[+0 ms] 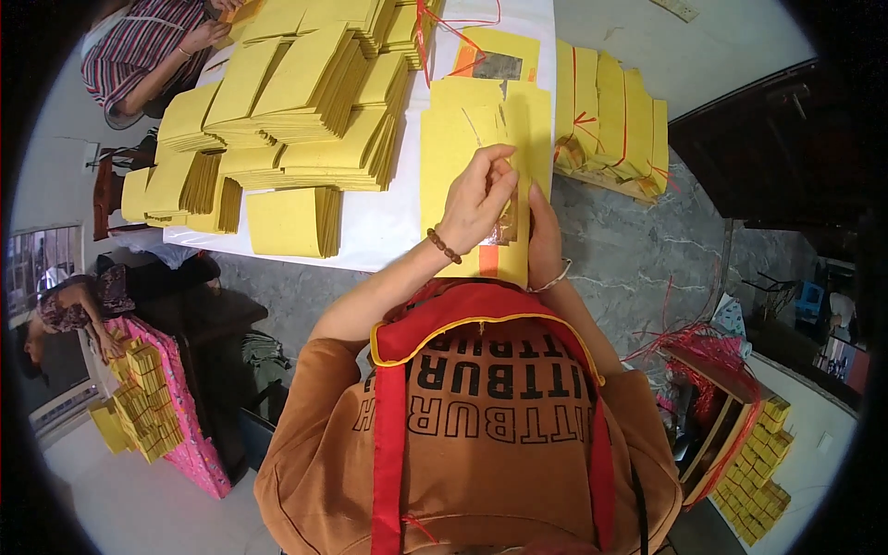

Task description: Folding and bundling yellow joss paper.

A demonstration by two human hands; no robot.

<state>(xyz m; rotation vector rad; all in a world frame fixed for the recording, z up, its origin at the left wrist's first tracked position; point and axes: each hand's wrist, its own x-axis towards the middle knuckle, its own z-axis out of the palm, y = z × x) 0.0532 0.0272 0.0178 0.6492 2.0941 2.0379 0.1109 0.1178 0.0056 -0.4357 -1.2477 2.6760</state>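
Note:
In front of me at the table's edge lies yellow paper (449, 129) with an orange strip and a shiny foil patch (505, 227) on it. My left hand (479, 196), with a brown bead bracelet, is over the paper beside the foil. Its fingers are curled in and closed; what they hold, if anything, is hidden. My right hand (544, 231), with a bangle, lies along the paper's right edge, its fingers stretched out and partly hidden. Just beyond is another yellow sheet (527, 46) with an orange and grey patch.
Stacks of folded yellow paper (305, 88) cover the left of the white table (407, 203). Tied yellow bundles (610, 116) stand at the right. A co-worker in a striped top (139, 55) handles paper at far left. Red strings (708, 379) hang by a box at lower right.

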